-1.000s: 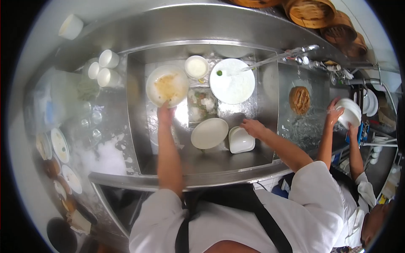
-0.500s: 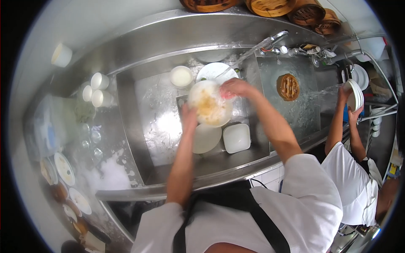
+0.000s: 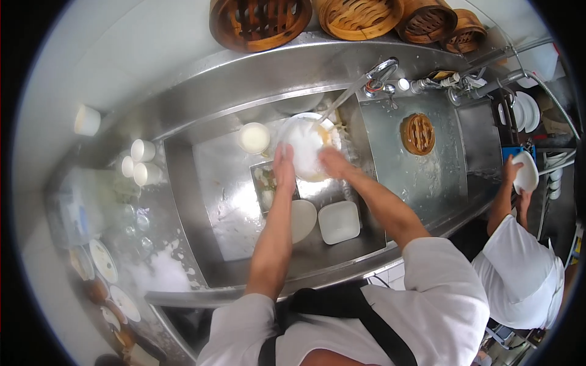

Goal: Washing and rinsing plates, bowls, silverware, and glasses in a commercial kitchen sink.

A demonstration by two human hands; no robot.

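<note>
A round white plate, smeared by motion, is held over the large sink under a stream from the tap. My left hand grips its left side. On its right edge is my right hand, blurred, with its fingers bent over the rim. Behind it, partly hidden, lies another white plate with food scraps beside it. A white bowl stands to the left. Nearer me are an oval white plate and a square white dish. Left of the oval plate, the drain opening holds scraps.
In the water-filled right basin floats a bamboo steamer; more steamers line the back ledge. White cups, foam and dirty plates occupy the left counter. At right, a co-worker's hands hold a white dish.
The plate has moved slightly back into the tap's stream, and its brown residue hardly shows now. My right hand has come down to its right edge; the pink thing in it no longer shows.
</note>
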